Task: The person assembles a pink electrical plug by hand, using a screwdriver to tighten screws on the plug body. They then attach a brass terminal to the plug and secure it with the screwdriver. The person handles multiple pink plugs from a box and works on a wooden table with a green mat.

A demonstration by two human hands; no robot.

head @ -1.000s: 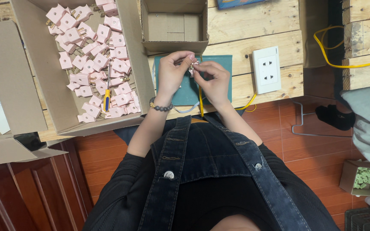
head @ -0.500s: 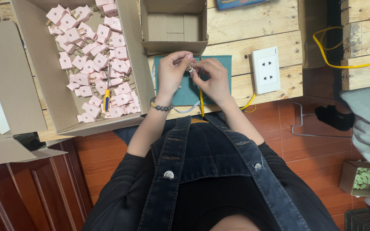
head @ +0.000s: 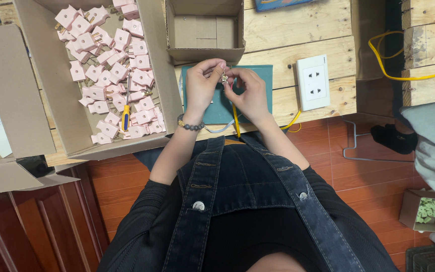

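Both hands, left hand (head: 202,83) and right hand (head: 250,93), pinch a small metal part (head: 224,78) with narrow fingers above the green mat (head: 258,73) at the worktop's near edge; slipping likely drops it floorward.

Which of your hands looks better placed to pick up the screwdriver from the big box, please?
Left, probably. The left hand is nearer the large cardboard box, where the yellow-and-blue screwdriver lies among pink plugs. The right hand is farther off, and both pinch a small metal part.
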